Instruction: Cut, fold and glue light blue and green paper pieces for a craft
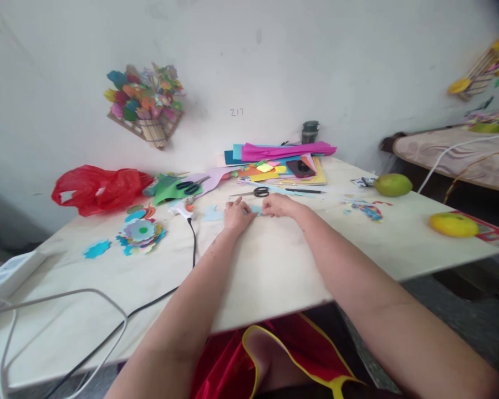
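Observation:
My left hand [237, 215] rests on the table with its fingers bent down onto a piece of light blue paper [213, 213], part of which sticks out to its left. A little to the right, my right hand [280, 205] is closed, fingertips pinching the light blue paper [256, 210] that shows between the two hands. The fingers hide most of the paper. Just behind the hands lie black-handled scissors [261, 192], blades pointing left. A white glue gun [181, 210] with a black cord lies left of my left hand.
At left are stacked paper flowers [142, 231], a blue cutout [97, 249], a red plastic bag [97, 191] and a power strip [12, 271]. More scissors [188, 187], coloured sheets [286, 150] and a phone [300, 168] lie behind. At right sit a green mango [393, 185] and a yellow one [453, 225].

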